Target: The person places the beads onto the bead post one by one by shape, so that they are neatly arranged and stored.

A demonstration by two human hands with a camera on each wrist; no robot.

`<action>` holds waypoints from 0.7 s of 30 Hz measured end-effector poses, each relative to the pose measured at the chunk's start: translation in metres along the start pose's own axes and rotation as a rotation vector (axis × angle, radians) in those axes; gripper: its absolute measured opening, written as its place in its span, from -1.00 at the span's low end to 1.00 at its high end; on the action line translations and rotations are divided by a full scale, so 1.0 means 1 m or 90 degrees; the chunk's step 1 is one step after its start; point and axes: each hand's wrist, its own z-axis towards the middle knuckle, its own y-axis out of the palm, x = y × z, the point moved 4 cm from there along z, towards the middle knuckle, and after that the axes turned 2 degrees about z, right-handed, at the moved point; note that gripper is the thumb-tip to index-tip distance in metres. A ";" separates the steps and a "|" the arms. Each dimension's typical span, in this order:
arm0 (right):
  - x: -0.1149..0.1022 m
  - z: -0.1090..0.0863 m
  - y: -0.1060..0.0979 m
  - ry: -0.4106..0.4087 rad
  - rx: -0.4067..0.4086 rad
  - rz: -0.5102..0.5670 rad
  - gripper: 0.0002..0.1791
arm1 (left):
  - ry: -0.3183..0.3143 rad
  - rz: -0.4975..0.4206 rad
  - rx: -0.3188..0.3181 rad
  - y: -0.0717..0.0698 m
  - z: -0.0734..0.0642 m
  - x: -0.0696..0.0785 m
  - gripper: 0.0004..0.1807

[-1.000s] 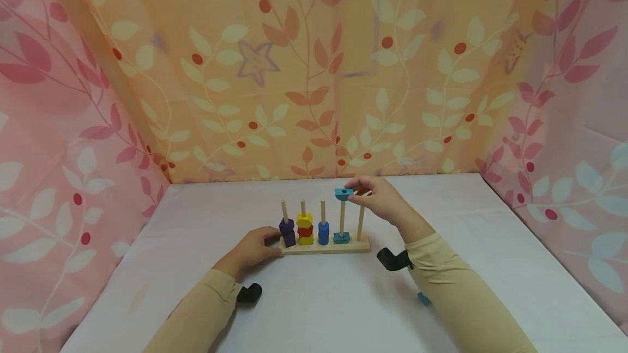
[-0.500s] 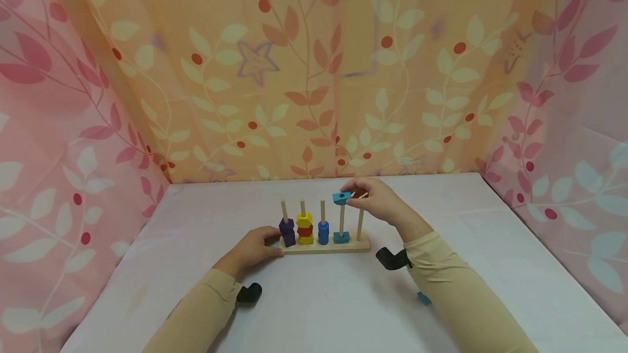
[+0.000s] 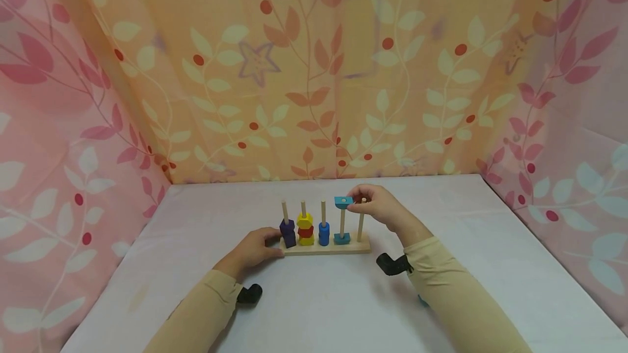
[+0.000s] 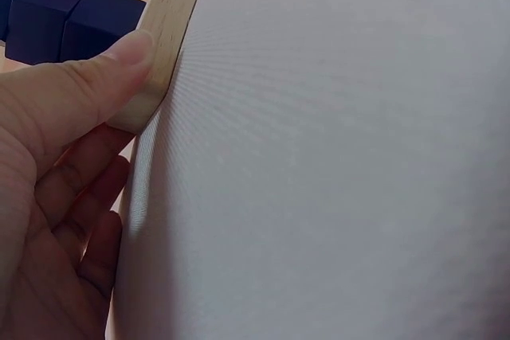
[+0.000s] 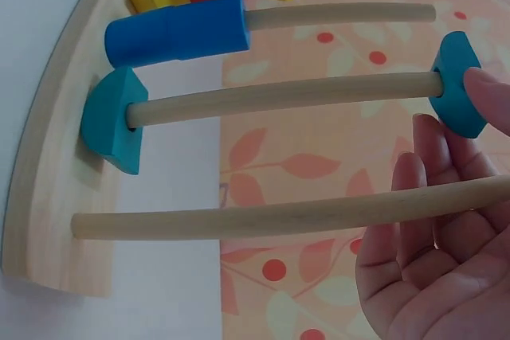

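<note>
A wooden peg stacker has a long base (image 3: 326, 251) with a row of upright pegs. My left hand (image 3: 252, 248) holds the base's left end, its thumb (image 4: 119, 57) on the front edge beside dark purple blocks (image 4: 72, 21). My right hand (image 3: 380, 207) pinches a teal half-round block (image 5: 458, 89) between thumb and fingers. That block sits at the top of the fourth peg (image 5: 287, 95), whose tip shows in its hole in the head view. At this peg's foot lies another teal half-round block (image 5: 113, 121). The bare last peg (image 5: 239, 214) passes in front of my right fingers.
Yellow and red blocks (image 3: 305, 231) fill the lower second peg, and blue round blocks (image 3: 324, 234) the third. On the white table (image 3: 314, 304), a teal piece (image 3: 423, 301) peeks out beside my right sleeve. Patterned curtains (image 3: 314, 70) surround the table's back and sides.
My right hand has lowered the teal half-round block slightly, and the peg's tip now shows in its hole. My left hand stays on the base.
</note>
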 end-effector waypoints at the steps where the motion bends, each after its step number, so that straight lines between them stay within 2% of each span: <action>1: -0.001 -0.001 0.001 0.004 0.001 0.001 -0.79 | -0.002 0.001 0.000 0.000 0.000 0.000 -0.44; 8: 0.021 0.009 0.000 0.008 0.014 -0.007 -0.77 | -0.002 0.010 0.010 0.000 0.000 0.000 -0.44; 14: 0.024 0.008 0.003 0.014 0.019 -0.030 -0.75 | -0.013 0.005 0.007 0.000 -0.001 0.000 -0.46; 21: 0.041 0.008 0.006 0.039 0.025 -0.017 -0.73 | -0.008 -0.003 0.003 0.001 -0.001 0.000 -0.45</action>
